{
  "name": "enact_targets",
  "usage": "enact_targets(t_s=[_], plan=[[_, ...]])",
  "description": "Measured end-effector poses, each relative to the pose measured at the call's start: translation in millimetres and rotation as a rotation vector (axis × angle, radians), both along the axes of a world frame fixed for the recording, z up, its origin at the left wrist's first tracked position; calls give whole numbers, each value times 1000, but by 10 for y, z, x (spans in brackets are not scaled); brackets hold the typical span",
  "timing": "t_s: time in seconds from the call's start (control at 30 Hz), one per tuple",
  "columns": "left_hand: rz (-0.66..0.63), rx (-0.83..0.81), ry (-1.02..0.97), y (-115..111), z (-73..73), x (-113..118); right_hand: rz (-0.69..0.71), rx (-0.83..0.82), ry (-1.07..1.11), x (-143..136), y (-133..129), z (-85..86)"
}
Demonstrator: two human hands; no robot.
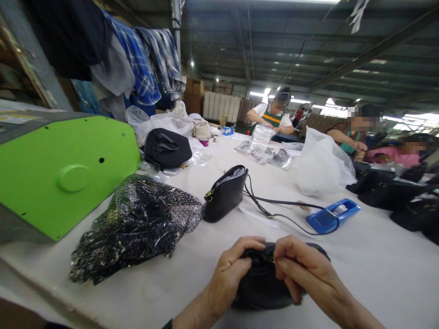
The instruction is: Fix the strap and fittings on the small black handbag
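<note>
A black handbag (264, 290) lies on the white table right in front of me. My left hand (233, 269) grips its upper left edge, thumb on the near side and fingers over the top. With thumb and forefinger pressed together, my right hand (298, 265) pinches a small part at the bag's top middle; it looks like a zipper pull, but the fingers mostly cover it. Just beyond stands a second black handbag (226, 196), its top open with pale stuffing inside. Its thin black strap (284, 201) trails to the right.
A crumpled black patterned plastic bag (137, 228) and a green machine panel (68, 169) are at left. The strap crosses a blue plastic tray (332, 217). Farther off are a dark bag (167, 148), a white plastic bag (322, 164), several black bags (391, 189) and co-workers.
</note>
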State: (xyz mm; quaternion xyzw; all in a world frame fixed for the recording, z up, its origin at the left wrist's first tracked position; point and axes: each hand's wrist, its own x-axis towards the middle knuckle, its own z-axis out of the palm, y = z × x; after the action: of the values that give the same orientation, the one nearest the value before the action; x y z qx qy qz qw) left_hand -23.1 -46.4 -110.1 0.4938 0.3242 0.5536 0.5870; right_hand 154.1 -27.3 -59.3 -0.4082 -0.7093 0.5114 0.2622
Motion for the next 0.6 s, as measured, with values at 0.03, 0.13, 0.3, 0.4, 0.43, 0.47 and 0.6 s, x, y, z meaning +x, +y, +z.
enact_targets(t_s=[0.03, 0.13, 0.3, 0.4, 0.43, 0.47, 0.6], plan=[[18, 5, 16, 0, -6, 13, 8, -15, 6, -5, -1, 9], [93, 1, 45, 14, -16, 65, 32, -40, 15, -43, -8, 33], [69, -5, 50, 44, -14, 70, -41, -89, 14, -113, -9, 38], [-19, 79, 50, 36, -18, 27, -85, -86, -47, -116, -2, 80], [-36, 114, 68, 32, -19, 18, -77, -76, -94, -109, -3, 119], [-52, 138, 89, 27, -20, 13, -59, -41, -163, -100, -6, 172], [-71, 135, 99, 21, 4, 32, 88, 353, -591, -101, -19, 479]])
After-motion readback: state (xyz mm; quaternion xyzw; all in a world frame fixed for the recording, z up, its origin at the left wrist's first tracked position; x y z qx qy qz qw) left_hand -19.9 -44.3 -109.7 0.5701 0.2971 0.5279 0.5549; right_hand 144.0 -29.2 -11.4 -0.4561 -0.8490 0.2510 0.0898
